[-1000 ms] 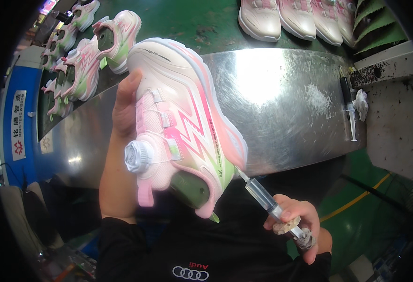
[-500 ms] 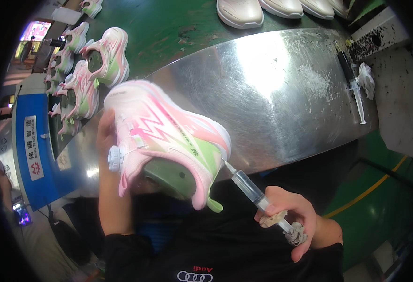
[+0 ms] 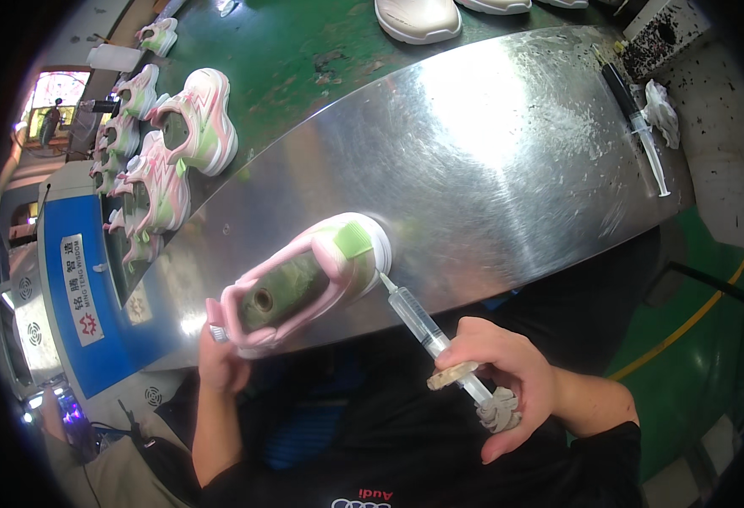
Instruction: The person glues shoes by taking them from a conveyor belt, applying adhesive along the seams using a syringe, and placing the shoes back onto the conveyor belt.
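Note:
My left hand (image 3: 222, 366) is closed on one end of a pink, white and green sneaker (image 3: 353, 240), with part of the fingers hidden by it. Inside the sneaker sits a dark green shoe last (image 3: 292, 286) with a round hole. The shoe is tilted, its opening toward me. In my right hand (image 3: 516, 377) is a clear syringe (image 3: 416, 317), gripped around barrel and plunger. Its thin tip meets or nearly meets the sole edge at the green end of the sneaker. Crumpled greyish wrapping (image 3: 501, 410) covers the plunger's end, and a stained wrap (image 3: 454, 375) sits at the barrel's flange.
A shiny metal tabletop (image 3: 338, 169) lies beyond the shoe. Another syringe, partly black (image 3: 622, 93), rests at its right beside crumpled tissue (image 3: 661, 114). Similar sneakers (image 3: 204, 118) line the left, and beige shoes (image 3: 418, 19) stand on the green surface (image 3: 296, 51) behind.
My left hand has lowered and turned the sneaker, so its opening and last now face me more. My right hand and the syringe have shifted slightly left and up, with the tip staying near the sole edge.

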`<state>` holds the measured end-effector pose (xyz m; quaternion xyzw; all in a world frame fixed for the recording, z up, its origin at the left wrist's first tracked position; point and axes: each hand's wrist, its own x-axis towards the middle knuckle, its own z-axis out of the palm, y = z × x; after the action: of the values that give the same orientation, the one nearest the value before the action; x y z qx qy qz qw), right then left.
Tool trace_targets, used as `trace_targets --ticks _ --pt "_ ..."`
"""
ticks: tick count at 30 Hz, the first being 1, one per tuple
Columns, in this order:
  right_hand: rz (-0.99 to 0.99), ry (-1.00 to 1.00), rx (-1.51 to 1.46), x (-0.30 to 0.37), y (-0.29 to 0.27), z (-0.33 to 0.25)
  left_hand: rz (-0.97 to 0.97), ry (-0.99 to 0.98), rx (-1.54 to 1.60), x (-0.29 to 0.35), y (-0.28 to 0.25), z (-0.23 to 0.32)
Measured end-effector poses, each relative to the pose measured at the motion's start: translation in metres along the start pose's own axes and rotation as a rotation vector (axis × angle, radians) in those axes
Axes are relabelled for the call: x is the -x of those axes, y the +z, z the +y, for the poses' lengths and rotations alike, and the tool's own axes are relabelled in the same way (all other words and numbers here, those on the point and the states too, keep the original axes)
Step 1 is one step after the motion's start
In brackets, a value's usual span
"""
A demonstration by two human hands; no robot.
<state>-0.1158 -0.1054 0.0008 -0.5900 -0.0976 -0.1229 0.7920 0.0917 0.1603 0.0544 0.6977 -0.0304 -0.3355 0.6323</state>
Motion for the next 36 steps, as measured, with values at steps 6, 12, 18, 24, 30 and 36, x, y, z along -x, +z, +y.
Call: trace_targets --ticks 6,12,18,24,30,36 --pt "-0.011 0.025 0.023 0.0 0.006 -0.006 -0.004 -0.201 0.269 0.038 0.01 -0.024" --pt "-0.005 0.052 0.04 -0.002 0.014 -0.017 -0.209 -0.263 0.45 0.062 0.031 -0.048" --pt "-0.032 0.118 0.048 -0.005 0.017 -0.038 -0.399 -0.341 0.722 0.063 0.058 -0.064" --pt "0.015 0.302 -0.019 -0.006 0.03 -0.081 -0.508 -0.511 0.763 0.057 0.073 -0.07" --pt "-0.138 0.194 0.207 0.006 0.019 -0.118 -0.739 -0.568 0.903 0.038 0.097 -0.077" --pt "-0.093 0.196 0.321 0.02 0.024 -0.15 -0.851 -0.531 0.952 0.015 0.134 -0.066"
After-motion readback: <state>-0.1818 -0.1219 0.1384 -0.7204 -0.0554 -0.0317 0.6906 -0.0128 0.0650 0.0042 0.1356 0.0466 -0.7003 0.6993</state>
